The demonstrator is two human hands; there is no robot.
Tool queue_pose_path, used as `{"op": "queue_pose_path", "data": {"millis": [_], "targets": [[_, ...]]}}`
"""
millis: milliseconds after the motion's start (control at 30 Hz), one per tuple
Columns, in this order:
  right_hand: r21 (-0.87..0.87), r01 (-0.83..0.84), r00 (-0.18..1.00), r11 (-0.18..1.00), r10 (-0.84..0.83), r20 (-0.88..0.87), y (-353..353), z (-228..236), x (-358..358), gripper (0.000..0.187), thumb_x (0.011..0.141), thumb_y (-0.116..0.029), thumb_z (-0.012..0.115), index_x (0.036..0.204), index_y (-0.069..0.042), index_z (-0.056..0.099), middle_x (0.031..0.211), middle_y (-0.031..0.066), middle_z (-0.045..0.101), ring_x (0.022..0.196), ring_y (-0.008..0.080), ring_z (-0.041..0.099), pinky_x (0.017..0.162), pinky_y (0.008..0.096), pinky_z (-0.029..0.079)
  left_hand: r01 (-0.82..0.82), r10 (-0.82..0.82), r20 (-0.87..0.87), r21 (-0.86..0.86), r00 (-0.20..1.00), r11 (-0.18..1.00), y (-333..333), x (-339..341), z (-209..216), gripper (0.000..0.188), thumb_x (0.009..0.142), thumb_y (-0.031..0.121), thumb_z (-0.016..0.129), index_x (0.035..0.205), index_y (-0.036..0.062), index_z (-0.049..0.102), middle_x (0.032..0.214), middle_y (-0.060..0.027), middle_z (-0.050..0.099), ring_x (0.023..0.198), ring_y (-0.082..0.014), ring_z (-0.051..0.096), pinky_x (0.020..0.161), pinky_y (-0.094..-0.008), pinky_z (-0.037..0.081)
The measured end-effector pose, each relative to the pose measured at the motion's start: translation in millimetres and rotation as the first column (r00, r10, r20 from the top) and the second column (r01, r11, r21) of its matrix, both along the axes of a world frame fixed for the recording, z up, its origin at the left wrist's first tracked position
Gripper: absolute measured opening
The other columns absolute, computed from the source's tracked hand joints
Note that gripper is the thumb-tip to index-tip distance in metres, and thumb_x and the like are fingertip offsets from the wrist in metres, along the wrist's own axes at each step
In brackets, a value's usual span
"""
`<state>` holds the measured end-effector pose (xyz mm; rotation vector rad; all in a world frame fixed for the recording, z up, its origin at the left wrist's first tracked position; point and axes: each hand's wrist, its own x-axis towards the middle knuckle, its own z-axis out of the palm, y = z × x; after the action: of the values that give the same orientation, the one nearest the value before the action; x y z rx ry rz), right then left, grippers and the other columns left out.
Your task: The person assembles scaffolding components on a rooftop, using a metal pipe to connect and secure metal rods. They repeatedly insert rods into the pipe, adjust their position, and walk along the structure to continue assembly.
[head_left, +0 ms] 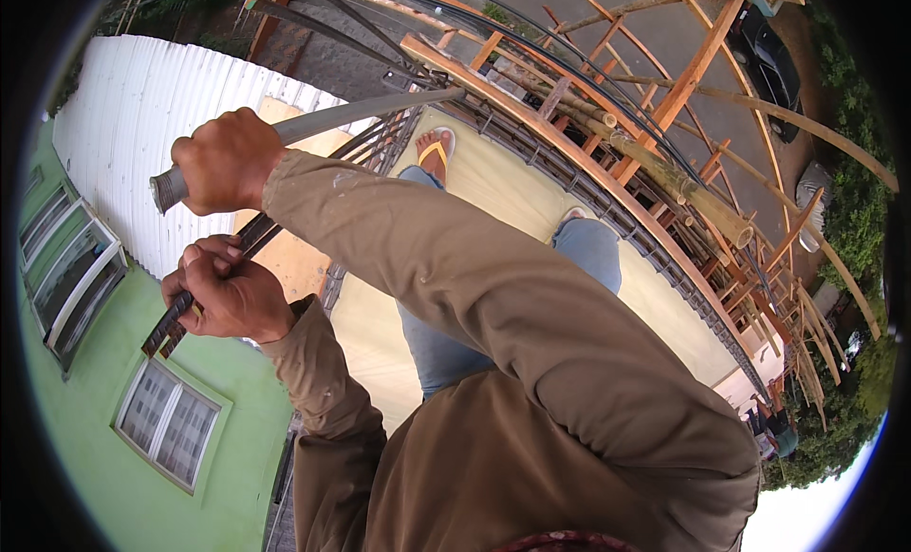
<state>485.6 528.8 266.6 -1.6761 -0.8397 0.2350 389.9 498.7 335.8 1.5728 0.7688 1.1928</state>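
Observation:
My right hand (pixel 230 161) is wrapped round a grey pipe (pixel 365 108), close to its open left end. The pipe slants up to the right, and its far end reaches the steel bars by the wooden edge. Just below, my left hand (pixel 232 298) grips a few dark ribbed steel bars (pixel 163 336) near their ends. Those bars run up to the right beneath my right forearm and under the pipe, partly hidden by the sleeve. Between the two hands there is a small gap. My sandalled foot (pixel 435 151) stands on the pale surface (pixel 493 177).
A long steel bar cage (pixel 569 180) lines the wooden formwork (pixel 607 187) on the right. Beyond it stand bamboo and timber scaffolding (pixel 707 205) and a dark car (pixel 764 58). On the left are a white corrugated roof (pixel 123 125) and a green wall (pixel 85 410). Another person (pixel 783 438) is at far right.

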Motion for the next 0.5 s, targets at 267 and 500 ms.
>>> {"op": "queue_pose_path", "data": {"millis": [267, 500], "targets": [[-0.086, -0.119, 0.991, 0.989, 0.112, -0.075, 51, 0, 30, 0.019, 0.066, -0.023, 0.065, 0.073, -0.006, 0.072, 0.07, 0.0198, 0.069, 0.068, 0.0361, 0.071, 0.071, 0.0456, 0.056, 0.087, -0.087, -0.003, 0.033, 0.996, 0.996, 3, -16, -5, 0.024, 0.092, 0.003, 0.053, 0.074, 0.0086, 0.039, 0.052, -0.0045, 0.034, 0.048, -0.0159, 0.04, 0.052, -0.0328, 0.043], [-0.148, -0.007, 0.991, 0.989, -0.014, -0.134, 55, -3, 98, 0.024, 0.071, -0.026, 0.067, 0.075, -0.003, 0.073, 0.075, 0.0204, 0.07, 0.075, 0.0361, 0.072, 0.076, 0.044, 0.057, 0.123, -0.123, -0.01, 0.008, 0.992, 0.992, -9, -9, -2, 0.027, 0.096, 0.007, 0.05, 0.074, 0.0109, 0.034, 0.052, -0.0033, 0.032, 0.049, -0.0141, 0.04, 0.05, -0.0317, 0.041]]}}
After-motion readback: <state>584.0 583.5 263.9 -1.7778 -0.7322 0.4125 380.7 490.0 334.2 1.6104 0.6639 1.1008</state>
